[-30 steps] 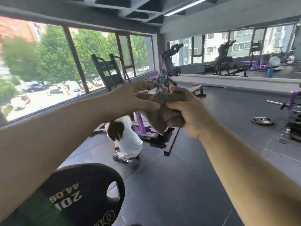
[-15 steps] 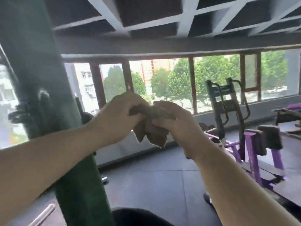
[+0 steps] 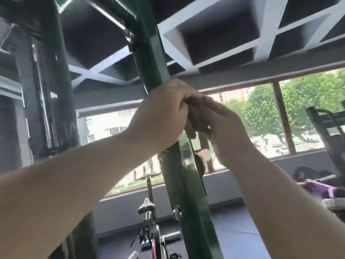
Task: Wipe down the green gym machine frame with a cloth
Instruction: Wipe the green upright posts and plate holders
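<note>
**Cloth readied at the green upright**

We hold the cloth bunched between both hands, directly in front of the green frame post. Our left hand and right hand each have fingers curled around it. Risk: the wadded cloth may skim the post or slip during the handover to one hand. The post's long axis runs near-vertical, leaning slightly left towards the ceiling
</note>
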Demonstrator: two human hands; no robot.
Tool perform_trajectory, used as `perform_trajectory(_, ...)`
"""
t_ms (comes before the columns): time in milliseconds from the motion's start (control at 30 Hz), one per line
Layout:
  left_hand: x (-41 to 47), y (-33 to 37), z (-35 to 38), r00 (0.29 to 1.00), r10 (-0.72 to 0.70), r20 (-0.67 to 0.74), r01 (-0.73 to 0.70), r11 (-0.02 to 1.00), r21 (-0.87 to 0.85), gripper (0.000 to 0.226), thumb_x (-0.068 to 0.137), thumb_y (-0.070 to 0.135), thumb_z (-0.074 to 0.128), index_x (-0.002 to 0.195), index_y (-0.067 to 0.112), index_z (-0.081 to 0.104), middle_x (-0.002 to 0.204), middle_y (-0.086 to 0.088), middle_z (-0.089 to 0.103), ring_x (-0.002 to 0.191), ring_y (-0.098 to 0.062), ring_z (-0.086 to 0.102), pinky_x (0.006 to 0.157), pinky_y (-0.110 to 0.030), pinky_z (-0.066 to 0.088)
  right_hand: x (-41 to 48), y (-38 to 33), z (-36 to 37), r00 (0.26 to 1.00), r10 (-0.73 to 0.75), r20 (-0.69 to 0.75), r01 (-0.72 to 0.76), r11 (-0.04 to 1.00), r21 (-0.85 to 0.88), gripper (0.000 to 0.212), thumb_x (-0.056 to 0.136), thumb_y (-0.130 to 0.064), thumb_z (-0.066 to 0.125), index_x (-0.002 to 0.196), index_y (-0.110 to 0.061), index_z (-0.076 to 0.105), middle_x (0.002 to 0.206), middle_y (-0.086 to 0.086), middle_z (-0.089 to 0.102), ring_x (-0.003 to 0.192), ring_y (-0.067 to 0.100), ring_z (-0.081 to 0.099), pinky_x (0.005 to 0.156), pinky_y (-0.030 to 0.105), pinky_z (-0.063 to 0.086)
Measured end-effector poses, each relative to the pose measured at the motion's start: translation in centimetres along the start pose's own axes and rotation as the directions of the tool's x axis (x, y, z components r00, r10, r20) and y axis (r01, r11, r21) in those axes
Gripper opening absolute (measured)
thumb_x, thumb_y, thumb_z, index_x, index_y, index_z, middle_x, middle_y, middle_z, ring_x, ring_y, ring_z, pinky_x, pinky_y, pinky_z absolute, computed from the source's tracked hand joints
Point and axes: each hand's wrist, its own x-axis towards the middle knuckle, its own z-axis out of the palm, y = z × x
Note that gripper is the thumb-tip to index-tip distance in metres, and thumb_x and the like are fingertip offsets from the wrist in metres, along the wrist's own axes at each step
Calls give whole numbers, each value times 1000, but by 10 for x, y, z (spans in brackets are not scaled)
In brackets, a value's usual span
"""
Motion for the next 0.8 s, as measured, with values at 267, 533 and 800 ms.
perform_trajectory(267,64,-1,-60,965,101,-241,-63,985,160,23,79,24,78,97,17,65,108,7,52,92,-7,56,81,-31,53,58,-56,57,984,-94,149,66,980,187,30,95,-10,48,77,-13,71,68,6,66,62,16,62,66,28,54)
perform_trajectory(533,140,-5,-137,915,268,-302,27,704,709,26,88,17,63,113,12,64,107,-12,54,95,-29,53,77,-40,48,128,-84,76,980,-75,187,82,996,-34,15,92,-25,58,90,-15,68,95,2,65,92,19,58,83,34,46)
perform_trajectory(800,174,-16,-143,943,26,-330,197,756,624,21,94,18,62,114,19,69,104,1,71,96,-20,63,87,-32,49,163,-79,90,921,-24,389,-94,954,283,35,90,-36,68,124,-40,61,126,1,63,113,30,62,78,34,53)
